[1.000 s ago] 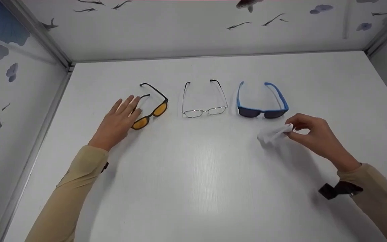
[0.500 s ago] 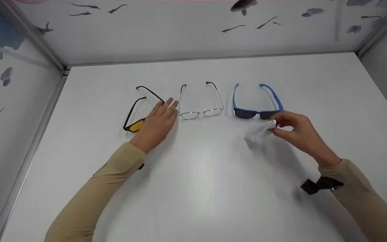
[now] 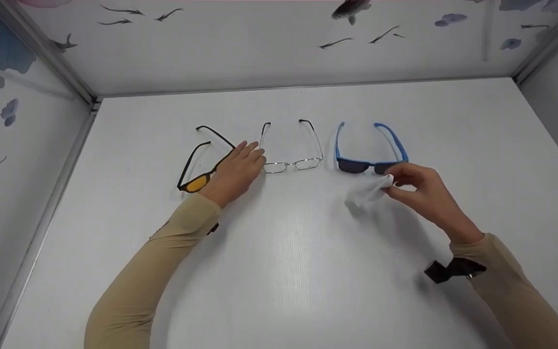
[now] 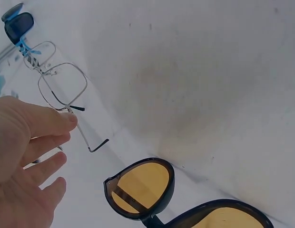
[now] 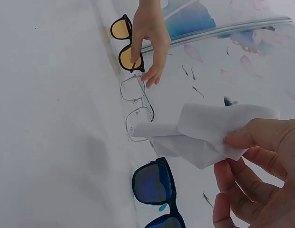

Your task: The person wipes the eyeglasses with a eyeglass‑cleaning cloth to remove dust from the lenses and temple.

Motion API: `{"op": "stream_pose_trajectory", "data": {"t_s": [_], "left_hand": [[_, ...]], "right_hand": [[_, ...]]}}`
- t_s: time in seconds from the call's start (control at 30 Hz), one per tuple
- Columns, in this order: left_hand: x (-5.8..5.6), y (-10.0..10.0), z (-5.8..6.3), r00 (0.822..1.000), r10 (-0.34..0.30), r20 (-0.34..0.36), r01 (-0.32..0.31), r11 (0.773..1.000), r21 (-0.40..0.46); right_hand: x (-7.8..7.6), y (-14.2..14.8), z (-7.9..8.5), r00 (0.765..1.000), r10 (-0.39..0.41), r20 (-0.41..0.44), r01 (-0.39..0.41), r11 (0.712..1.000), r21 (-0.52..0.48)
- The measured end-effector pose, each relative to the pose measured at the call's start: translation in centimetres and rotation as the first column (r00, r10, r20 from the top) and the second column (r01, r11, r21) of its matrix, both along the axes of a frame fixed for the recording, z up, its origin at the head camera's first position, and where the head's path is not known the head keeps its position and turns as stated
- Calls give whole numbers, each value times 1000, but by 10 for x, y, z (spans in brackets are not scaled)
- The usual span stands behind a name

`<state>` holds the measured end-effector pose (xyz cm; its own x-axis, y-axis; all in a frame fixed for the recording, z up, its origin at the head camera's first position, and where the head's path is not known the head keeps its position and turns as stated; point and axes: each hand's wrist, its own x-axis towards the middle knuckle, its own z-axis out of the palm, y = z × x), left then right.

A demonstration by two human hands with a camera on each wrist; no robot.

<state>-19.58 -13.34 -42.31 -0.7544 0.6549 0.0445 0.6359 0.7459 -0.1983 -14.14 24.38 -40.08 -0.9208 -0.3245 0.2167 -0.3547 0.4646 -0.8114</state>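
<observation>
Three pairs of glasses lie in a row with their temples unfolded: black-framed ones with orange lenses, silver wire-rimmed eyeglasses and blue sunglasses with dark lenses. My left hand reaches over the right part of the orange-lensed pair, hiding one lens. Its loosely extended fingers are right at the left hinge of the wire-rimmed eyeglasses, and the thumb tip overlaps that corner in the left wrist view. Between thumb and forefinger my right hand pinches a thin white cloth, which hangs in front of the blue sunglasses.
Everything is on a white table. Pale panels printed with fish and flowers rise behind and to the left. A black wrist camera sits on the right sleeve.
My left hand has moved right, from the left side of the orange-lensed glasses to the wire-rimmed eyeglasses' hinge. The right hand has shifted slightly left with the cloth.
</observation>
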Motion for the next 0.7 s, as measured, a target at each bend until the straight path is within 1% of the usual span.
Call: {"op": "stream_pose_trajectory", "data": {"t_s": [0.13, 0.23, 0.37, 0.53, 0.63, 0.7], "left_hand": [[-6, 2, -2, 1000, 2, 25, -1, 999, -53], [-9, 3, -1, 1000, -9, 18, 10, 997, -72], [-13, 5, -1, 999, -47, -5, 46, 995, -92], [-17, 8, 0, 996, -88, 0, 87, 986, -142], [-18, 10, 1, 995, -98, 20, 100, 986, -136], [-19, 11, 2, 994, -96, 43, 100, 989, -107]], "right_hand": [[0, 0, -2, 1000, 0, 16, 0, 1000, -4], [0, 0, -3, 1000, 1, 20, -1, 1000, -2], [0, 1, -5, 1000, 1, 27, -1, 1000, -9], [2, 0, -5, 999, 13, 52, -11, 999, -32], [2, -1, -5, 998, 21, 57, -20, 999, -33], [2, -1, -5, 998, 22, 59, -20, 999, -34]]}}
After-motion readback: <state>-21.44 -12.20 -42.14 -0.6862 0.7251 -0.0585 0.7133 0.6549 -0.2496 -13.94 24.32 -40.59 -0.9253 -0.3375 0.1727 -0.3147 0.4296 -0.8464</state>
